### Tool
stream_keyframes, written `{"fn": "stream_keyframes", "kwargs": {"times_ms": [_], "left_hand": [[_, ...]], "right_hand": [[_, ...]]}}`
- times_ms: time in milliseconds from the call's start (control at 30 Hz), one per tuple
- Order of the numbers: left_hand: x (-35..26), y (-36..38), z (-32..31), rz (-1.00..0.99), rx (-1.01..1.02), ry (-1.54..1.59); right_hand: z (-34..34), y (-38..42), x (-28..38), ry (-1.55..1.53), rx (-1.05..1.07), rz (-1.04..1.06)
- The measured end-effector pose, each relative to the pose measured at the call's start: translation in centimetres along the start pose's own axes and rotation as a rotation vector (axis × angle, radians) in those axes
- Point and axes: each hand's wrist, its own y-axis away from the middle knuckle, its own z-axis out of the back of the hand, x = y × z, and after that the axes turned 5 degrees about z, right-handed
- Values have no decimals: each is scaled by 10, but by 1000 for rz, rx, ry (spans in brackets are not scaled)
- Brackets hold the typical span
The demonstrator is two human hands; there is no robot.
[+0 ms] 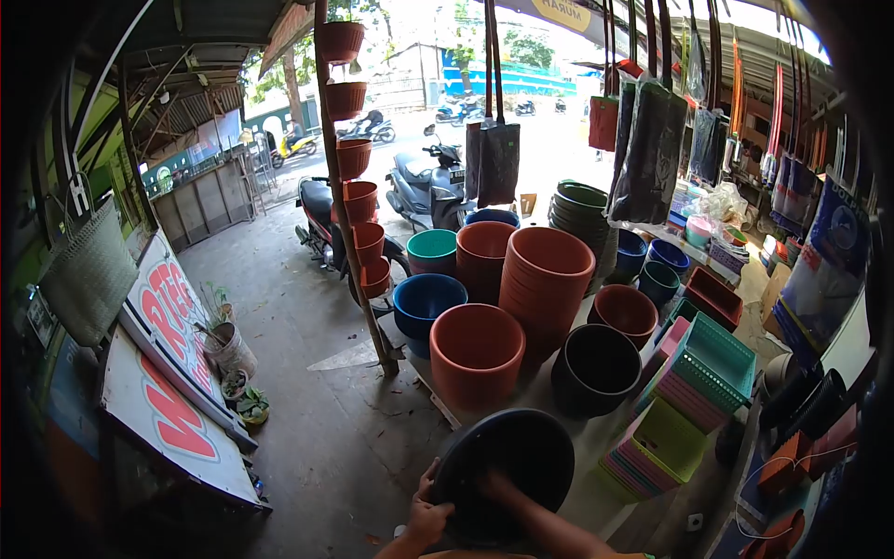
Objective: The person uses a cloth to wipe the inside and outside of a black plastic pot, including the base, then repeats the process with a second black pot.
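Observation:
A large round black plastic pot [549, 456] is tilted toward me at the bottom middle, its opening facing my body. My left hand [430, 511] grips its left rim, with the thumb toward the inside. My right hand [498, 486] reaches into the pot; its fingers are blurred against the dark interior, so I cannot make out whether they hold anything. Just beyond stand a terracotta-coloured pot [477, 359] and another black pot [596, 373].
Stacked terracotta pots [548, 279], a blue pot [428, 303] and plastic baskets [661, 438] crowd the low platform ahead. A pole [349, 205] with hanging planters rises at its left corner. Sign boards [177, 419] lean at left. Packaged goods [649, 149] hang overhead. Motorbikes [424, 182] stand beyond.

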Motion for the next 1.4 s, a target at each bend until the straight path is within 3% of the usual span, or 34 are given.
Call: {"fn": "stream_keyframes", "kwargs": {"times_ms": [67,133,167,233,267,333,400,467,500,567,600,667,700,767,800,867,900,967,1000,1067,1133,1200,1267,1367,1400], "left_hand": [[-4,3,-3,-5,-4,-17],[-3,5,0,-10,-6,-33],[-1,1,4,-35,18,-14],[-2,-1,9,-55,42,5],[-3,-2,10,-71,36,-14],[-7,-4,12,-87,29,-30],[-10,-3,17,-152,-2,-108],[2,-7,29,-107,-7,-87],[5,-8,33,-66,-10,-66],[5,-4,23,-44,-8,-30],[6,-2,16,-22,-7,11],[2,-1,2,5,-11,-9],[1,-1,-1,21,-12,-23],[6,-2,-1,40,1,-11],[8,-4,0,53,13,-6],[11,-8,6,23,-1,-9],[11,-9,10,-4,-14,-13],[3,-12,14,-28,-36,-15],[0,-13,17,-57,-57,-17],[0,-15,31,-30,-40,-24],[2,-15,33,3,-19,-41],[1,-11,30,55,-48,-154],[16,-18,29,20,-16,-181],[13,-18,10,-44,28,-245],[11,-17,3,-78,35,-286]], "right_hand": [[-19,-1,3,-98,-75,57],[-25,5,22,-85,-97,328],[-28,9,32,-87,-99,324],[-30,20,48,-148,-279,655],[-23,28,49,-150,-280,651],[21,38,57,-27,438,143],[65,27,74,354,904,107],[59,43,32,399,580,47],[51,39,14,396,582,47],[30,26,-19,779,208,411],[33,17,-13,775,209,407],[44,-8,16,269,481,-9],[30,-10,15,266,484,-15],[2,-14,5,-89,106,148],[-4,-9,14,-86,109,148],[-7,9,37,-206,-54,429],[-11,17,36,-206,-52,428],[-21,39,22,-256,173,221],[-17,36,6,-255,176,218],[-13,27,-42,242,766,-46],[29,17,-35,398,951,132],[50,9,-36,568,859,25],[47,13,-46,654,291,56],[69,8,-29,687,192,92],[66,3,-45,668,-12,350]]}}
